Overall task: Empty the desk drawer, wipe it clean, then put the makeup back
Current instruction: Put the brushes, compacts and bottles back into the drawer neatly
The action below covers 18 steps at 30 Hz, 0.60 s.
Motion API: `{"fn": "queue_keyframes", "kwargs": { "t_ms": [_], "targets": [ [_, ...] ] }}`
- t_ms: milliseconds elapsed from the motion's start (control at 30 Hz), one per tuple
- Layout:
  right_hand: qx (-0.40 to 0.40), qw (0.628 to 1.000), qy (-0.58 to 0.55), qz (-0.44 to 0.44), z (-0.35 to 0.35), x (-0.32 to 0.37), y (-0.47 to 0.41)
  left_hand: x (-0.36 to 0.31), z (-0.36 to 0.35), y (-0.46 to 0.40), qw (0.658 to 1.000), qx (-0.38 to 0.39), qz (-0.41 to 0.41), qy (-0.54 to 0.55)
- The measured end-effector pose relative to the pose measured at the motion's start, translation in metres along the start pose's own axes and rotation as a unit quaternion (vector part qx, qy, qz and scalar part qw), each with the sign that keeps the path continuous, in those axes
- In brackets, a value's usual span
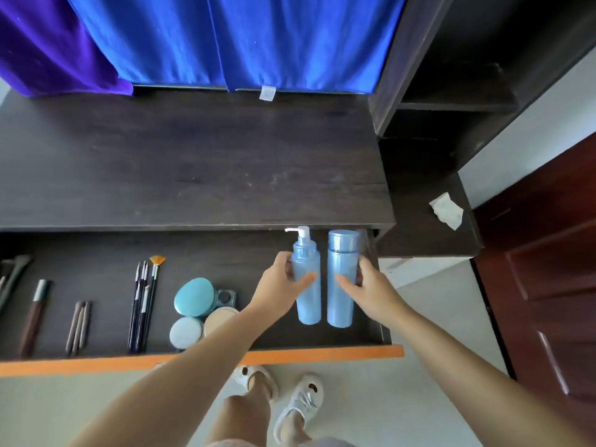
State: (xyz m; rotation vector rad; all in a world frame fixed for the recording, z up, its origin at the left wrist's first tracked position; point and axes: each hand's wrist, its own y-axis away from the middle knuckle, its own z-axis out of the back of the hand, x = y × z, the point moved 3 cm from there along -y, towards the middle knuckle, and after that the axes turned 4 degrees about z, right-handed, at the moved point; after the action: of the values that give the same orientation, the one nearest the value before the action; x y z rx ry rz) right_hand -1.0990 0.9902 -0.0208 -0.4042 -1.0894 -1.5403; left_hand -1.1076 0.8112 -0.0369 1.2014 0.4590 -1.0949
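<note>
**Both hands on two blue bottles at the right end of the open drawer**

The left hand point(281, 285) curls around the pump bottle point(307, 280), thumb laid across its front and fingers wrapped round its left side. The right hand point(367, 290) grips the capped bottle point(342, 279) in the same way, thumb on the front, fingers round the right side. The two pale blue bottles lie flat and side by side, just beside each other, in the right end of the drawer point(225, 253). Their long axes run front to back: the bases point toward the person, the white pump head and the blue cap point toward the desk, tucked close under its front edge.

Further left in the drawer lies a cluster of compacts point(196, 309): a teal oval one, a small round pale one, an open powder pan and a small square case. Beyond them a bundle of slim makeup brushes point(143, 304) lies lengthwise front to back, with an orange fan brush on top. Then come two brown pencils point(78, 327), a brown tube point(34, 317) and more brushes at the far left edge.

The drawer has a dark floor and an orange front edge point(290, 355). The dark wood desktop point(193, 162) above it is bare. A crumpled white tissue point(446, 210) rests on a lower shelf to the right. Blue and purple cloth point(225, 40) hangs behind the desk; a red-brown door point(548, 285) stands at right. Below, pale floor and feet in white slippers.
</note>
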Motion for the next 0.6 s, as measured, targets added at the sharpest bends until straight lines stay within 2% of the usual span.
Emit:
{"fn": "queue_keyframes", "kwargs": {
  "t_ms": [133, 300, 467, 600],
  "targets": [
    [0.024, 0.998, 0.008, -0.055, -0.020, -0.023, -0.006, 0.024, -0.024, -0.016, 0.997, 0.023, 0.062, -0.033],
    [0.034, 0.992, 0.070, -0.096, -0.028, -0.033, -0.017, 0.038, -0.038, -0.026, 0.990, 0.037, 0.130, -0.026],
    [0.047, 0.985, 0.112, -0.121, -0.034, -0.040, -0.015, 0.044, -0.043, -0.028, 0.980, 0.046, 0.143, -0.127],
    [0.032, 0.985, 0.114, -0.126, -0.040, -0.043, -0.011, 0.040, -0.044, -0.022, 0.977, 0.030, 0.136, -0.160]
  ]
}}
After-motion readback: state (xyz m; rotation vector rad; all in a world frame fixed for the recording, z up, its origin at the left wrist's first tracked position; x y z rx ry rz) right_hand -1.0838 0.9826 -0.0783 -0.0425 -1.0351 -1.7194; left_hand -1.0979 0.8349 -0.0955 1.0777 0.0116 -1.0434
